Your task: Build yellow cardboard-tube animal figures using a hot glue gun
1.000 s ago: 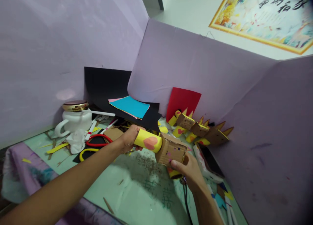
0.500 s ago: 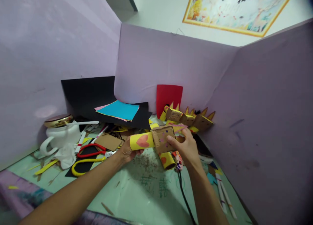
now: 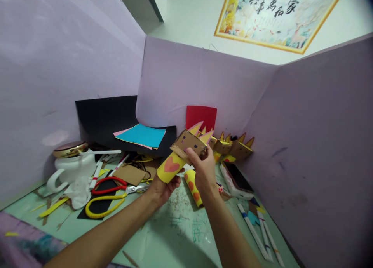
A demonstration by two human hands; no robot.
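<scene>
Tilted up in front of me is a small figure: a brown cardboard head (image 3: 188, 141) with a drawn face and pink-edged yellow spikes, on a yellow paper tube (image 3: 170, 167) bearing an orange heart. My left hand (image 3: 164, 188) is closed round the tube's lower end, some fingers hidden behind it. At the head's right edge my right hand (image 3: 204, 169) pinches, its thumb on the front face. Below lies another yellow tube (image 3: 192, 187) with orange spots. Behind the hands stand similar cardboard heads (image 3: 240, 148) with yellow spikes.
Scissors (image 3: 128, 190) with red and yellow handles lie left among scraps, beside a white mug (image 3: 74, 165). Blue paper (image 3: 142, 136) rests on black sheets. A phone (image 3: 237, 178) and several white markers (image 3: 253, 231) are on the right. Lilac panels (image 3: 204, 77) enclose the table.
The cardboard head has turned from lying sideways to nearly upright, spikes up, with the heart tube slanting beneath it. My right hand has moved left and lower, its thumb still on the head.
</scene>
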